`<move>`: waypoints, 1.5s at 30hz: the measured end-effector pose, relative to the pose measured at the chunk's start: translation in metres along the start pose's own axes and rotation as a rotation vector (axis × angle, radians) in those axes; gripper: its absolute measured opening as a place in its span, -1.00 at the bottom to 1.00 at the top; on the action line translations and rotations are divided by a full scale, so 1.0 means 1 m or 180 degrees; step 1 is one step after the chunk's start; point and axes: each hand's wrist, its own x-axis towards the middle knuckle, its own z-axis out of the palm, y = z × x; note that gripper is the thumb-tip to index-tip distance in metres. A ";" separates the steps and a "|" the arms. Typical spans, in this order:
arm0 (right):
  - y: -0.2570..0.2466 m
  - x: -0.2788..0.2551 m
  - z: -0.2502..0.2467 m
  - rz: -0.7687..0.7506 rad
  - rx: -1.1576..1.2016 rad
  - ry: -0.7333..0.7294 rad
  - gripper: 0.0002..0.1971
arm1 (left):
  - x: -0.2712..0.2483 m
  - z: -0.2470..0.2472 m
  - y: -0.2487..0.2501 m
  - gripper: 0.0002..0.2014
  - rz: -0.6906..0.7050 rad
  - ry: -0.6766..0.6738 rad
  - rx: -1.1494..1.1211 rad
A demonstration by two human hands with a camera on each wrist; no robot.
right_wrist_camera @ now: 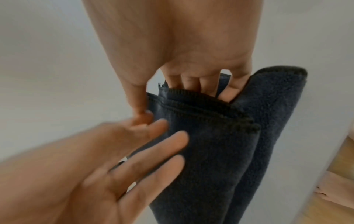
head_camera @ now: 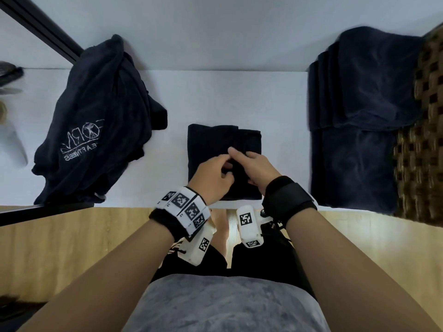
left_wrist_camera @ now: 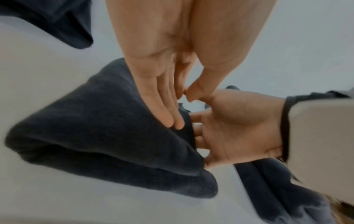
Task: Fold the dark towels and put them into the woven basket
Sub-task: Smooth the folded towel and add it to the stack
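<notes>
A dark towel folded into a small rectangle (head_camera: 223, 161) lies on the white table (head_camera: 239, 97), near its front edge. The right hand (head_camera: 254, 167) has its fingers tucked between the hemmed layers and its thumb on the outside, pinching them, likely to carry the next fold over. The left hand (head_camera: 213, 176) lies beside it with straight fingers flat on the cloth, steadying it. The brown woven basket (head_camera: 426, 130), at far right, already holds folded dark towels (head_camera: 364, 92); a heap of unfolded dark cloth with white lettering (head_camera: 96, 121) waits left.
</notes>
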 end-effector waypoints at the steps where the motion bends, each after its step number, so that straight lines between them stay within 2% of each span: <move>1: 0.001 0.002 0.001 -0.0105 -0.0132 0.0105 -0.71 | -0.001 -0.005 -0.006 -0.66 -0.0054 0.0203 -0.0150; 3: 0.002 0.004 0.000 -0.0170 -0.0258 0.0267 -0.85 | -0.002 -0.016 -0.019 -0.75 -0.0196 0.0567 -0.0387; 7: -0.005 -0.007 -0.009 -0.0121 -0.0021 0.0375 -0.73 | 0.002 -0.036 -0.046 -0.87 -0.0426 0.0999 -0.0111; 9: -0.005 -0.012 -0.018 -0.0086 0.0068 0.0521 -0.70 | 0.006 -0.038 -0.053 -0.85 -0.0646 0.0940 -0.0062; 12: 0.002 -0.012 -0.032 0.0037 -0.0104 0.0669 -0.78 | 0.013 -0.030 -0.054 -0.63 -0.0913 0.0664 -0.0094; 15: 0.010 -0.008 -0.038 0.0128 -0.0676 0.0790 -0.55 | 0.020 -0.017 -0.051 -0.47 -0.1094 0.0537 -0.0110; 17: 0.012 -0.006 -0.036 0.0044 -0.0877 0.0909 -0.39 | 0.025 -0.011 -0.048 -0.46 -0.1179 0.0627 -0.0074; 19: 0.012 -0.005 -0.031 0.0031 -0.0811 0.0930 -0.32 | 0.028 -0.007 -0.043 -0.47 -0.1338 0.0701 -0.0195; 23: 0.012 -0.004 -0.019 0.0158 -0.0491 0.0682 -0.40 | 0.034 -0.006 -0.033 -0.47 -0.1487 0.0620 -0.0727; 26: 0.014 -0.009 -0.022 0.0209 -0.0120 0.0437 -0.63 | 0.031 -0.006 -0.026 -0.61 -0.1394 0.0500 -0.1034; 28: 0.014 -0.020 -0.032 0.0042 0.0042 0.0432 -0.72 | 0.025 -0.004 -0.017 -0.71 -0.1276 0.0535 -0.1181; 33: 0.003 -0.071 -0.093 -0.0541 0.0044 0.0806 -0.69 | 0.015 0.018 0.035 -0.84 -0.0652 0.0505 -0.1242; 36: 0.002 -0.103 -0.146 -0.0766 -0.0140 0.1253 -0.71 | 0.019 0.047 0.077 -0.79 -0.0263 0.0294 -0.1123; 39: 0.010 -0.126 -0.191 -0.0769 -0.0219 0.1628 -0.63 | 0.024 0.080 0.114 -0.62 0.0030 0.0111 -0.0925; 45: 0.027 -0.139 -0.236 -0.0687 -0.0378 0.2072 -0.41 | 0.034 0.128 0.158 -0.43 0.0134 0.0024 -0.0793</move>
